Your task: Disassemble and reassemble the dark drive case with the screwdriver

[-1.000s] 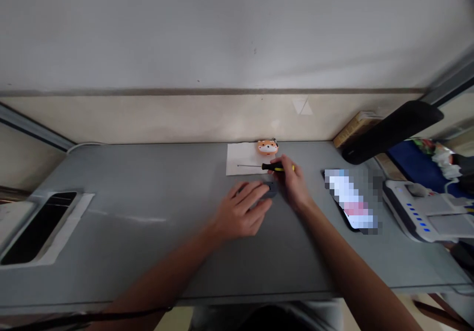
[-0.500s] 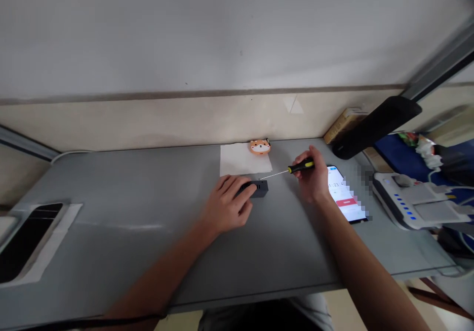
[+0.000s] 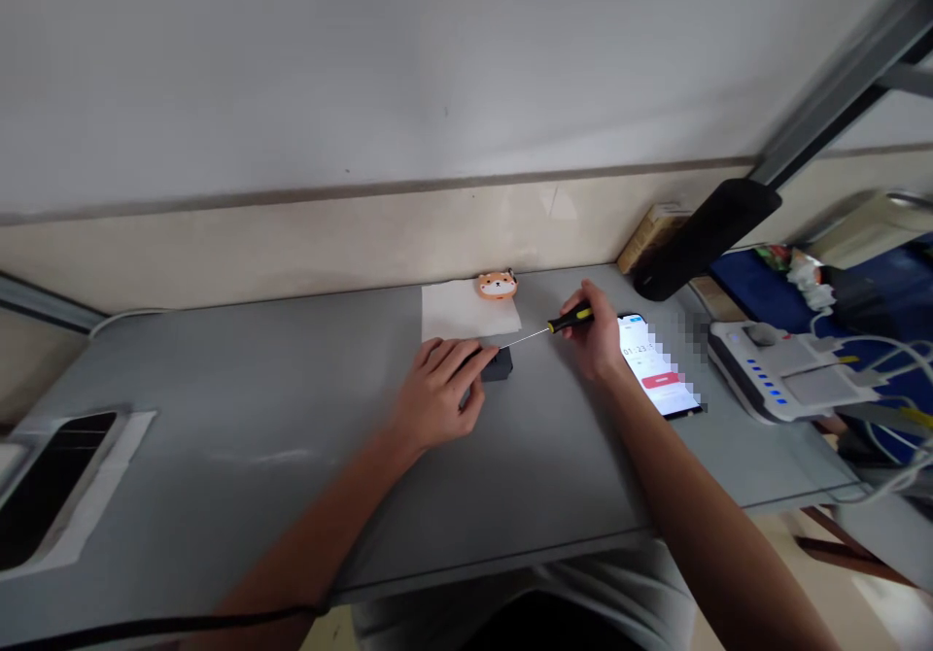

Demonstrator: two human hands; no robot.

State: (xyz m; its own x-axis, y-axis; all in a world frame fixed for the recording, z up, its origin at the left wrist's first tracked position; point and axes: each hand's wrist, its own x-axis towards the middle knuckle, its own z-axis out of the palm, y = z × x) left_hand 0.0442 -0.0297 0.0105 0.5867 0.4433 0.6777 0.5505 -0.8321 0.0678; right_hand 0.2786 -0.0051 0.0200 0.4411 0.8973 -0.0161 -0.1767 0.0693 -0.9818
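Note:
My left hand [image 3: 443, 396] is closed over a small dark box-shaped block [image 3: 500, 367] on the grey desk. Its fingers cover most of the block, so only the right end shows. A screwdriver [image 3: 573, 318] with a black and yellow handle and a long thin shaft is in my right hand [image 3: 596, 340], which is wrapped around the handle. The shaft points left and slightly down, its tip at the block's top by my left index fingertip. Whether the tip touches the block or the finger, I cannot tell.
Behind the block lie white paper [image 3: 463, 311] and an orange animal-faced case [image 3: 497, 286]. A lit phone [image 3: 660, 369] is right of my right hand. Farther right are a black cylinder [image 3: 704, 240], a book [image 3: 651, 235] and a power strip [image 3: 773, 369]. Another phone [image 3: 54, 481] lies far left.
The view has turned slightly right. My left index finger has slid along the block toward its right end, up to the screwdriver's tip. Both hands keep their hold.

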